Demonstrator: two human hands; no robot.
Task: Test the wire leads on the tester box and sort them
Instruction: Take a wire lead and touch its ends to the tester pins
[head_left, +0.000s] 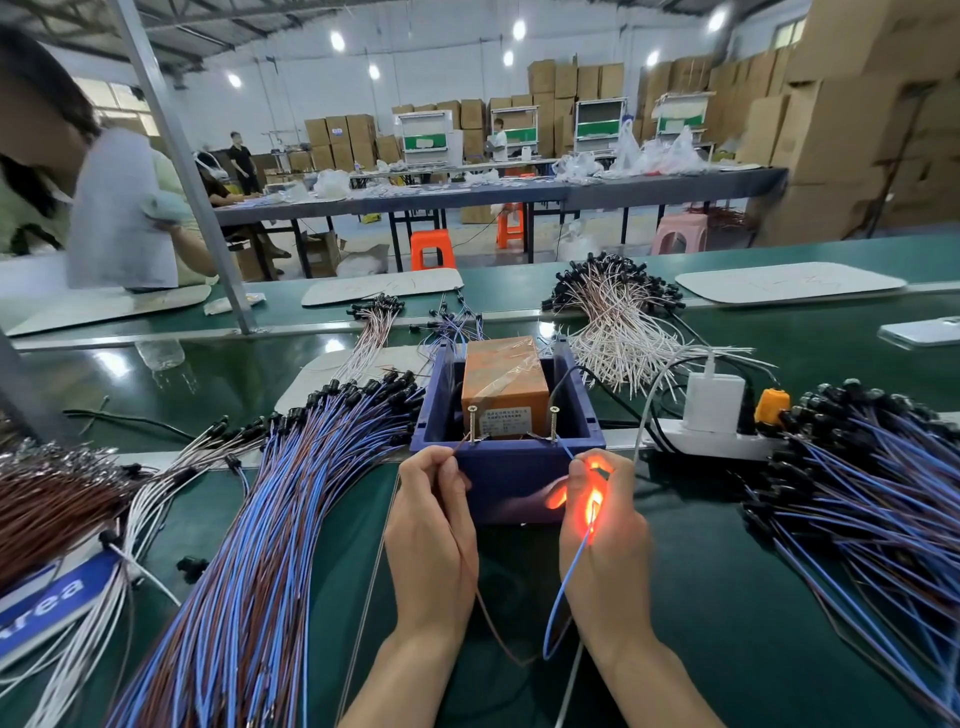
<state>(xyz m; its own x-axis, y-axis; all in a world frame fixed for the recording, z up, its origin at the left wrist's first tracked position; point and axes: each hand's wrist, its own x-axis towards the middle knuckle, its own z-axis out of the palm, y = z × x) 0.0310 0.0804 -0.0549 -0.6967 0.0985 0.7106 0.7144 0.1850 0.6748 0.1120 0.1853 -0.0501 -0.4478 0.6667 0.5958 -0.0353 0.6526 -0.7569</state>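
The tester box (506, 483) is a blue open bin with an orange unit (504, 379) inside and two upright screws on its front rim. My left hand (434, 530) pinches a brown wire lead (488, 618) with its tip at the left screw (472, 423). My right hand (602, 530) holds a blue wire lead (563, 587) with its tip at the right screw (554, 422); an orange-red lamp glows inside this hand. A big bundle of blue and brown leads (270, 525) lies to the left. Another pile of leads (872, 499) lies to the right.
A white power strip (711, 441) with a charger and an orange plug sits right of the box. White-pink leads (618, 322) are heaped behind it, small bunches (374, 327) at back left. A phone (922, 332) lies far right. A person (104, 208) stands across the green belt.
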